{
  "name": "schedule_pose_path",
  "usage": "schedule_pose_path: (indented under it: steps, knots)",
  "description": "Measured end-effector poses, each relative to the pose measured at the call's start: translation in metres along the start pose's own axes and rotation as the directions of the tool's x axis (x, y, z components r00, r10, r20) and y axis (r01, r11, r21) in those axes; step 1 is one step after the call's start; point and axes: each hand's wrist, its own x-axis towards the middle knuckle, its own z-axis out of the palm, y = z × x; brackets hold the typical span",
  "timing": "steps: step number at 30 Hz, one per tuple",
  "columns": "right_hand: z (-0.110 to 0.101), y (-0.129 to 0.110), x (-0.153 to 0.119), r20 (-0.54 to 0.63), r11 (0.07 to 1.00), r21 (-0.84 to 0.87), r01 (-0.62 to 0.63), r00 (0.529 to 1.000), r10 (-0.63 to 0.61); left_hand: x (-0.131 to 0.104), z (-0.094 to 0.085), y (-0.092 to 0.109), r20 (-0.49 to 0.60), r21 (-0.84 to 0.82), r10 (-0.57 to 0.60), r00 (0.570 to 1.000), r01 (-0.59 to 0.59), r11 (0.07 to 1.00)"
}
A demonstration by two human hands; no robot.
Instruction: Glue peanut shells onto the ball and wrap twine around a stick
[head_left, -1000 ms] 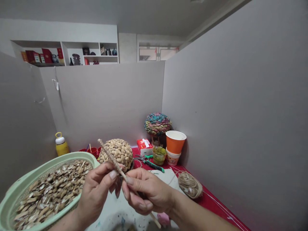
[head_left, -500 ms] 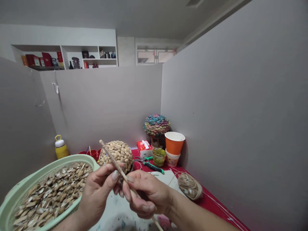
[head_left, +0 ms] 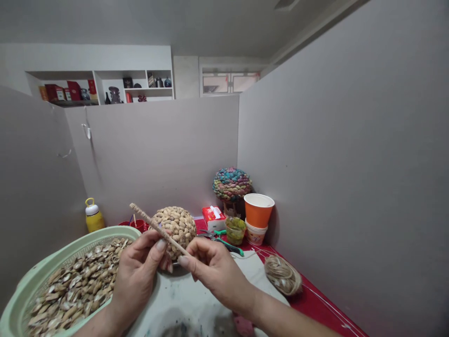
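Note:
A thin wooden stick [head_left: 144, 215], its far part wrapped with twine, slants up to the left between my hands. My left hand [head_left: 142, 267] has thumb and fingers closed around its middle. At the lower end, my right hand [head_left: 210, 267] pinches it with thumb and fingers; the fingertips partly hide that end. Just behind the hands sits a dome covered in peanut shells [head_left: 178, 224], partly hidden by them. A ball of twine [head_left: 282, 275] lies right of my right hand, with a loose strand leading toward the hands.
A green colander [head_left: 21, 290] of shell halves stands at left. Pliers [head_left: 229, 245], a tub of yellow-green stuff [head_left: 235, 230], a tissue pack [head_left: 213, 216], stacked paper cups [head_left: 258, 210] and a colourful mushroom-shaped piece [head_left: 231, 184] stand behind. A yellow bottle [head_left: 94, 217] is at back left. Grey partitions enclose the table.
The stick has tilted flatter and its wrapped tip has swung down to the left. My right hand has shifted its grip to the stick's lower end, which no longer extends below it.

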Motion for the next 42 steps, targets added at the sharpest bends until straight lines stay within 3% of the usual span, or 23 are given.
schedule_pose_path:
  steps: [5,10,18,22,27,29,30,32,34,36,42]
  knots:
    - [0.001,-0.001,-0.002,0.081,1.000,-0.001,0.012,0.997,-0.012,0.000,-0.004,0.000,0.028,0.008,0.012,1.000,-0.012,1.000]
    - [-0.003,-0.001,-0.002,0.198,0.986,0.120,-0.113,0.976,0.088,-0.001,-0.010,-0.002,0.036,0.027,0.007,0.999,-0.008,1.000]
    - [-0.008,0.007,0.001,0.414,0.894,0.322,-0.311,0.896,0.162,-0.002,-0.009,0.001,0.036,0.073,0.007,0.999,-0.010,0.997]
    - [-0.009,0.011,0.002,0.530,0.811,0.431,-0.394,0.839,0.126,-0.003,-0.007,0.000,0.042,0.026,-0.007,0.999,0.006,1.000]
    - [-0.008,0.010,0.002,0.629,0.790,0.418,-0.449,0.771,0.105,-0.006,-0.005,-0.001,0.043,0.005,-0.010,0.999,0.010,1.000]
    - [-0.006,0.008,0.001,0.589,0.843,0.334,-0.421,0.792,0.162,-0.007,-0.005,0.000,0.019,0.009,-0.001,1.000,0.001,1.000]
    - [-0.004,0.006,0.000,0.516,0.887,0.279,-0.367,0.837,0.184,-0.007,-0.005,0.001,-0.003,0.014,0.006,1.000,-0.006,1.000]
    - [0.000,0.003,-0.002,0.286,0.972,0.139,-0.192,0.947,0.146,-0.006,-0.005,0.001,-0.045,0.026,0.019,0.999,-0.018,1.000]
    - [0.003,0.001,-0.003,0.100,0.999,0.010,-0.040,0.994,0.038,-0.004,-0.006,0.001,-0.063,0.035,0.033,0.997,-0.031,0.999]
    - [0.004,0.001,-0.004,0.086,1.000,-0.015,-0.009,0.996,0.010,-0.002,-0.007,0.001,-0.062,0.044,0.039,0.997,-0.036,0.998]
    - [0.000,-0.001,-0.002,0.218,0.985,0.105,-0.136,0.970,0.111,-0.001,-0.007,0.004,-0.033,0.001,0.046,0.998,-0.046,0.999]
